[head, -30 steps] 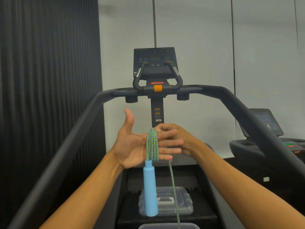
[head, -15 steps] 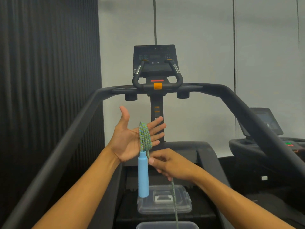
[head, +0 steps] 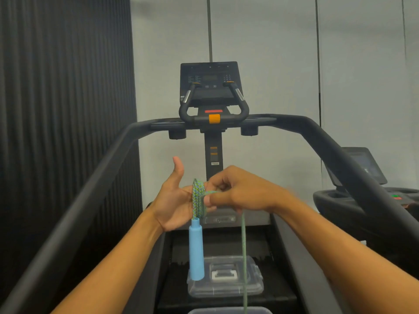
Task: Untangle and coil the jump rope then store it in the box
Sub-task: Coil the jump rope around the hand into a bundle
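Observation:
The green-blue braided jump rope (head: 197,198) is wound in several loops around the flat palm of my left hand (head: 174,198), thumb pointing up. One light blue handle (head: 196,250) hangs straight down from the coil. My right hand (head: 235,191) pinches the free strand beside the coil, in front of my left fingers. The loose strand (head: 244,257) drops from that hand past the bottom edge. A clear plastic lid (head: 226,279) lies on the treadmill belt below. The rim of the box (head: 229,310) shows at the bottom edge.
I stand on a black treadmill with handrails (head: 95,184) running along both sides and a console (head: 209,87) ahead. A second machine (head: 362,177) stands at the right. A dark ribbed wall fills the left side.
My right hand has risen from below the coil to its right side, carrying the strand across my left fingers. My left hand has shifted slightly.

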